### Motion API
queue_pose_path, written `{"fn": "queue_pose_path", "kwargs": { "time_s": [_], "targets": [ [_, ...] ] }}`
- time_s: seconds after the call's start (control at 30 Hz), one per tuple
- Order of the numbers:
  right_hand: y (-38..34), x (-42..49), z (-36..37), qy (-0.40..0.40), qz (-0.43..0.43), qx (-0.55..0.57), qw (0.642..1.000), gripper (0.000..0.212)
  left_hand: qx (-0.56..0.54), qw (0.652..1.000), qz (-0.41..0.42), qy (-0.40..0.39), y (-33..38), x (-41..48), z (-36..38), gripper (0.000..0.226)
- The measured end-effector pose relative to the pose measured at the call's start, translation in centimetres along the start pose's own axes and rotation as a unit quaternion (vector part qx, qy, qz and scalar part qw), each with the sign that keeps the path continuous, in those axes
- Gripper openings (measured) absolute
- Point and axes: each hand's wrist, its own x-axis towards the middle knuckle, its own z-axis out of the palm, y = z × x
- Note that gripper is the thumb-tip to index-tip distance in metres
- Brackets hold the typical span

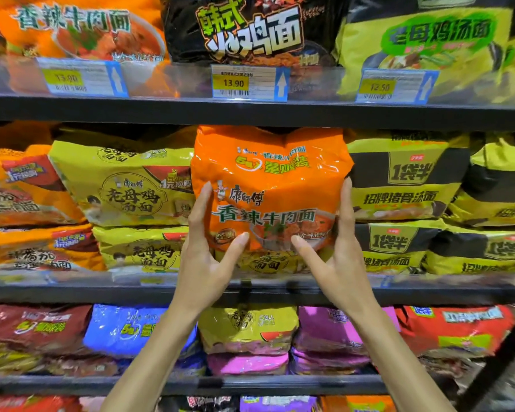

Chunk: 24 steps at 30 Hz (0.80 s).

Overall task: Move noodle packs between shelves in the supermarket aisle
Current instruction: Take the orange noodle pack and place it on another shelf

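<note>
Fingers (203, 200) are pinched on the orange beef noodle pack (269, 173); it could be dropped if gripped loosely.

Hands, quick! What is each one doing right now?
Left hand: holding the left side of the orange plastic noodle pack, thumb on its front.
Right hand: holding the same pack's right side, thumb on its front.

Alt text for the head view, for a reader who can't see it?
The left hand and right hand hold an orange noodle pack by its sides at the middle shelf, among yellow packs. Price tags line the upper shelf.
</note>
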Motion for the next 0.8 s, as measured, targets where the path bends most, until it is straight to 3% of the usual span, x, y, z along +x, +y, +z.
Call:
{"fn": "queue_pose_path", "kwargs": {
  "time_s": [0.53, 0.8],
  "targets": [
    [-3.6, -3.4, -2.9, -0.008, -0.031, 0.006, 0.999, 0.098, -0.043, 0.999, -0.024, 0.004, 5.3, -2.8, -1.7, 0.085],
    [-8.6, -7.4, -3.3, 0.019, -0.014, -0.027, 0.999, 0.096, -0.087, 0.996, -0.016, -0.019, 7.3, -5.4, -5.1, 0.085]
  ]
}}
